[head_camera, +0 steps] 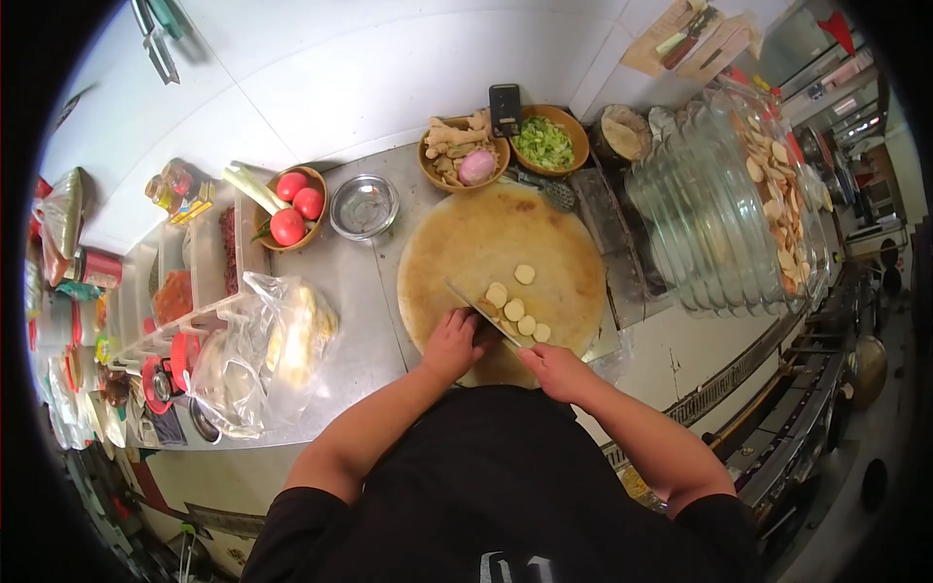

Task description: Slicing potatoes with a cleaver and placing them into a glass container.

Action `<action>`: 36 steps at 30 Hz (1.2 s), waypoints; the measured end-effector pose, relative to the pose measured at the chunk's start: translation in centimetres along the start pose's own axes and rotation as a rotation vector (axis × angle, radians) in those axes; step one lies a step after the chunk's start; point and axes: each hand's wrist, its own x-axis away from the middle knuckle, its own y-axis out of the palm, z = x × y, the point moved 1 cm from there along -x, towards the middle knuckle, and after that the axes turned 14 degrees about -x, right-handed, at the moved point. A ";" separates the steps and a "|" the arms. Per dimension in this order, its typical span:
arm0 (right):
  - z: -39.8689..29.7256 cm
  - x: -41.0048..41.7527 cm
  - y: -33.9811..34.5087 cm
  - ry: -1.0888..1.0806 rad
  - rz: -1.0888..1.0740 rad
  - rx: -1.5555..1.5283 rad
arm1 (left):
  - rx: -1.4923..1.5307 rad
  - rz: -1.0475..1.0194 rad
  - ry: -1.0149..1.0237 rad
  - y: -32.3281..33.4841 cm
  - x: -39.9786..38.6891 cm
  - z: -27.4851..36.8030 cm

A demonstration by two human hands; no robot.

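Observation:
My right hand (pixel 557 370) grips the handle end of a kitchen knife (pixel 485 315), seen nearly edge-on, so its blade shape is hard to tell. The blade slants up and left over a large round chopping board (pixel 466 233). My left hand (pixel 452 342) rests with bent fingers at the board's lower left, close against the blade's left side. Whatever lies under those fingers is hidden in shadow. Several pale round slices (pixel 514 310) of a root or similar food lie to the right of the blade, some overlapping beside it.
Behind the board stand a bowl of ginger (pixel 455 138) with a pink bulb and a bowl of chopped greens (pixel 543 142). Leftward are a metal bowl (pixel 364 208), a bowl of tomatoes (pixel 288 227) and a plastic bag (pixel 240 379). Stacked glass bowls (pixel 700 211) rise at right.

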 end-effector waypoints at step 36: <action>1.4 -1.4 1.5 -0.062 0.053 0.022 | 0.079 0.045 -0.015 0.7 0.6 -0.7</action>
